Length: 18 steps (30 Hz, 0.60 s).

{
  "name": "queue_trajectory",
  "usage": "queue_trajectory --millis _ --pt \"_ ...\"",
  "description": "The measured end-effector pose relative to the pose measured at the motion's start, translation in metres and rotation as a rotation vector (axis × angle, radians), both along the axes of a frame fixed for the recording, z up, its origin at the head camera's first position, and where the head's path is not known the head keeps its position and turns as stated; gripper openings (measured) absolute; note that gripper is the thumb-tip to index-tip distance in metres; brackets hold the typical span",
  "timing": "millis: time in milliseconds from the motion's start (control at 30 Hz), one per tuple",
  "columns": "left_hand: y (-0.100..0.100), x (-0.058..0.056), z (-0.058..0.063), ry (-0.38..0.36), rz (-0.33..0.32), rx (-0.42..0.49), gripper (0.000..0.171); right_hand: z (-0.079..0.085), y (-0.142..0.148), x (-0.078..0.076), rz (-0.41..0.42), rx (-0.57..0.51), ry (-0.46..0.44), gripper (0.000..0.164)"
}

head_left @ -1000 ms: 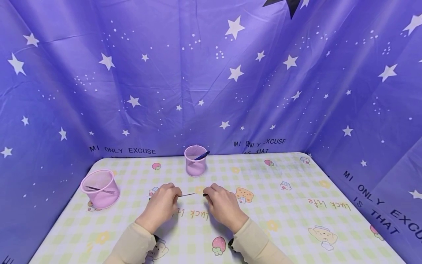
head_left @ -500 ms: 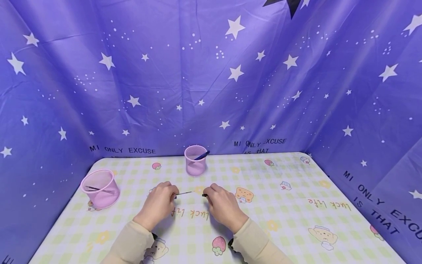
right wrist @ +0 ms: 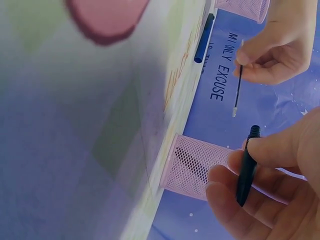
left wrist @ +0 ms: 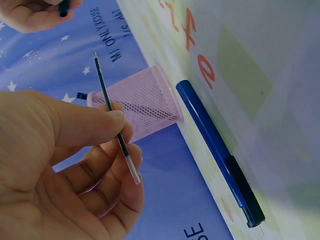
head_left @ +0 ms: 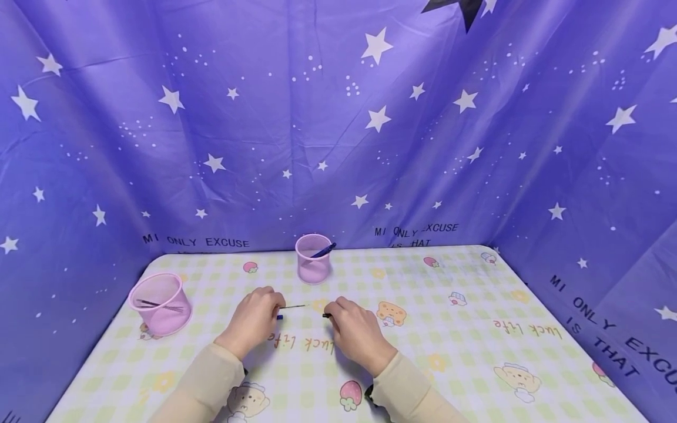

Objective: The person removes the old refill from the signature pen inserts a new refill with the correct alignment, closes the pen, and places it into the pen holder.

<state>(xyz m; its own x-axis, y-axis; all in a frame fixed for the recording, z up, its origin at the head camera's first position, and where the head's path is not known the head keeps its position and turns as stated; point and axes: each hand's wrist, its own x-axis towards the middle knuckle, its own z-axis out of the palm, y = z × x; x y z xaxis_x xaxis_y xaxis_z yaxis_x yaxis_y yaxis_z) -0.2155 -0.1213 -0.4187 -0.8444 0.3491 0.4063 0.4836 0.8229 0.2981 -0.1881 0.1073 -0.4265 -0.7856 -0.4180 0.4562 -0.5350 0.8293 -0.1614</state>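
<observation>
My left hand pinches a thin pen refill between thumb and fingertips, its metal point directed toward the right hand. In the left wrist view a blue pen barrel with a dark clip lies on the table below that hand. From the head only the barrel's blue end shows beside the left fingers. Across a small gap, my right hand holds a short dark pen tip section between thumb and fingers; its threaded end faces the left hand. The refill and the tip section are apart.
A pink mesh pen cup stands behind the hands with a blue pen leaning in it. Another pink mesh cup at the left holds thin dark sticks. A checked cloth covers the table; a purple star curtain hangs behind.
My left hand has shifted slightly away and to the left with the refill, and the blue end of the barrel now shows below it on the table. The right hand has hardly moved.
</observation>
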Motion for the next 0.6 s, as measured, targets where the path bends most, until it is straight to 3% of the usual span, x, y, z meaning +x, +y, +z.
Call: queue_trajectory --millis 433,600 --pt "-0.002 -0.022 -0.001 -0.064 -0.022 -0.037 0.024 0.003 -0.001 0.002 0.004 -0.001 0.001 0.013" --pt "-0.003 -0.030 -0.003 -0.132 -0.011 -0.057 0.024 0.003 -0.001 0.002 0.004 -0.005 -0.001 0.013"
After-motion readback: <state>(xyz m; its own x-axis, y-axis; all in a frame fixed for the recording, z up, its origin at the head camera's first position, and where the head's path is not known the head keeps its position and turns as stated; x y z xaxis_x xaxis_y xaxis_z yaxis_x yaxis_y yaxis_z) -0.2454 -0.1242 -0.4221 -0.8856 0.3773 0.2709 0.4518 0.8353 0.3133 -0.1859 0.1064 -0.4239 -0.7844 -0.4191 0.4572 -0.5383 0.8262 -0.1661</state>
